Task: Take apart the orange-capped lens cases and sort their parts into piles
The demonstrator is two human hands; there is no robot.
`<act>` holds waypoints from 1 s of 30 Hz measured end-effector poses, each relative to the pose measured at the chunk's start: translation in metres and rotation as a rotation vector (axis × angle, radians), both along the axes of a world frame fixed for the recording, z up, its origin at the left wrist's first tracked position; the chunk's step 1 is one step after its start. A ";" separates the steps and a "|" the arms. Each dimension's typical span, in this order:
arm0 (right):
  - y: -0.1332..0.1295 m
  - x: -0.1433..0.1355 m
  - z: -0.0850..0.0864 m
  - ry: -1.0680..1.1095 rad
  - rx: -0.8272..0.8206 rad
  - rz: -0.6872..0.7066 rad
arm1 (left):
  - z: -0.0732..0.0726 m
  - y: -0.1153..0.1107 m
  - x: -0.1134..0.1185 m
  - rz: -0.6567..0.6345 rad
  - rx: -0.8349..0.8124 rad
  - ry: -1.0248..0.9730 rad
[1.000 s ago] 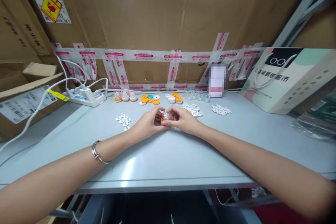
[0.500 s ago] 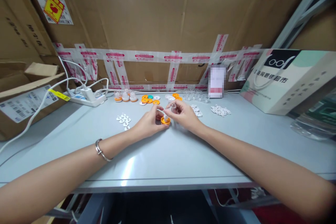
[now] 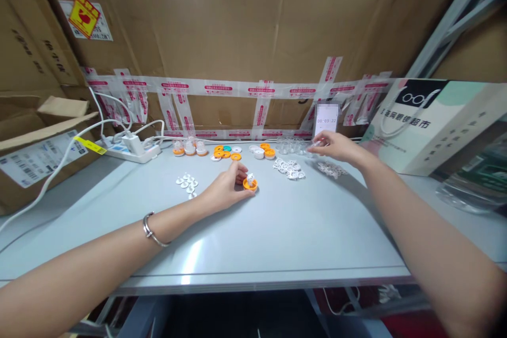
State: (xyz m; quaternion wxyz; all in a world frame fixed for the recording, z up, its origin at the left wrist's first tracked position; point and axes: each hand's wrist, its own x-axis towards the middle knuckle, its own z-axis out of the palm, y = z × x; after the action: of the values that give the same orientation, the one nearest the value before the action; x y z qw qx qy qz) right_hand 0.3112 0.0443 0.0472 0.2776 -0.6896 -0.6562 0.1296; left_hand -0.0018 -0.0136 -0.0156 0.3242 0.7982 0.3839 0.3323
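Observation:
My left hand (image 3: 232, 185) lies on the table with its fingers and thumb around an orange round base (image 3: 250, 187). A small white figure-like piece (image 3: 251, 178) stands in that base. My right hand (image 3: 335, 146) is stretched to the back right, its fingertips closed on a clear plastic dome (image 3: 315, 143), which is partly hidden. Beside it are several more clear domes (image 3: 291, 146). Just below that hand lies a heap of small white openwork parts (image 3: 331, 169). Another white heap (image 3: 290, 169) sits to its left.
Finished-looking capped orange pieces (image 3: 190, 148) stand at the back left, with orange, white and teal discs (image 3: 225, 152) nearby. Small white stemmed parts (image 3: 187, 182) lie left of my left hand. A phone (image 3: 325, 120), power strip (image 3: 134, 153), paper bag (image 3: 412, 127) and bottle (image 3: 475, 179) edge the workspace.
My right hand has moved away from the orange base to the clear domes at the back right. My left hand stays at the base, where the white piece now shows more fully.

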 end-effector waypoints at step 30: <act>-0.004 -0.037 -0.020 -0.071 0.297 -0.016 | 0.005 -0.003 0.002 -0.016 0.011 0.009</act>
State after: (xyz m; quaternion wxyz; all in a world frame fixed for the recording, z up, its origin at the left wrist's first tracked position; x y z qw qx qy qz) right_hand 0.2743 0.0403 0.0276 0.3540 -0.6502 -0.6722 0.0044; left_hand -0.0002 -0.0166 -0.0102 0.3209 0.8043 0.3772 0.3283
